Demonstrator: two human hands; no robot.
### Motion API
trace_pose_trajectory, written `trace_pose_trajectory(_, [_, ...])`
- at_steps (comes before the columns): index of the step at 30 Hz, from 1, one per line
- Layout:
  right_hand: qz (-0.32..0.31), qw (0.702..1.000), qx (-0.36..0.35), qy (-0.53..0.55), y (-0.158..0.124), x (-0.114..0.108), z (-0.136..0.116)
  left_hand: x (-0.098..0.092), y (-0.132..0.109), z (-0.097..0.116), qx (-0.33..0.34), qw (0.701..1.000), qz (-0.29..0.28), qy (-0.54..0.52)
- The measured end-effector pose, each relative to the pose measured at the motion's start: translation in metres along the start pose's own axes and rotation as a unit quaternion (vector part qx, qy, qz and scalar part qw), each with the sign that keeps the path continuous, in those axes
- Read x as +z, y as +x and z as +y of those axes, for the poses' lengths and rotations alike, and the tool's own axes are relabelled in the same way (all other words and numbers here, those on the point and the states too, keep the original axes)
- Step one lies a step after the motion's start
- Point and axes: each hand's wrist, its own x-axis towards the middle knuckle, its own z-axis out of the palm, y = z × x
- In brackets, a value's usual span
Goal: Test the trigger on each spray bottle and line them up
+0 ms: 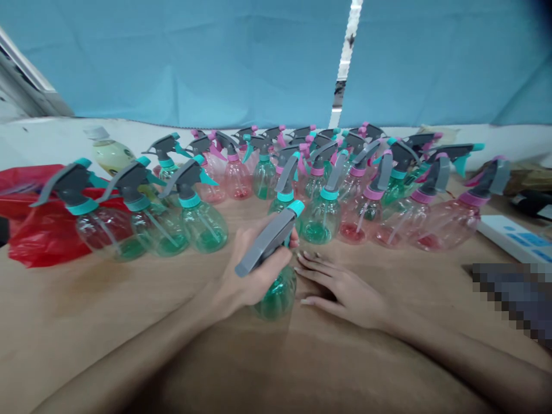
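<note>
My left hand (254, 264) is wrapped round the neck of a green spray bottle (276, 296), which stands on the wooden table (336, 368) close to me. Its grey trigger head with a turquoise nozzle tip points away and slightly right. Beside it on the right, my right hand (340, 282) rests low over the tabletop with fingers spread, holding nothing. Just beyond my hands stand another green spray bottle (318, 224) and a pink spray bottle (354, 227). On the left, three clear green spray bottles stand in a row, including one (204, 230) nearest my left hand.
Several more pink and green spray bottles crowd the back. A red plastic bag (47, 236) and a pale bottle with a white cap (110, 152) are at the left. A white-and-blue box (517, 238) lies at the right, near a pixelated dark patch. Blue cloth (215, 63) hangs behind.
</note>
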Motion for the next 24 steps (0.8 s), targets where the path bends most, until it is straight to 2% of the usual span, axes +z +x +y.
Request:
trace_pose_trajectory(4, [-0.004, 1.000, 0.000, -0.007, -0.0001, -0.0003, 0.0002, -0.0002, -0.0019, -0.0014, -0.003, 1.000, -0.007, 0.003])
trace_pose_trajectory(13, [-0.003, 1.000, 0.004, -0.010, -0.0002, -0.0007, -0.0007, 0.0070, -0.0014, -0.0039, -0.017, 0.999, 0.044, -0.022])
trace_pose_trajectory(24, [0.002, 1.000, -0.005, -0.022, -0.0010, 0.0016, 0.0026, 0.0082, -0.0020, -0.0016, -0.019, 0.999, 0.043, -0.009])
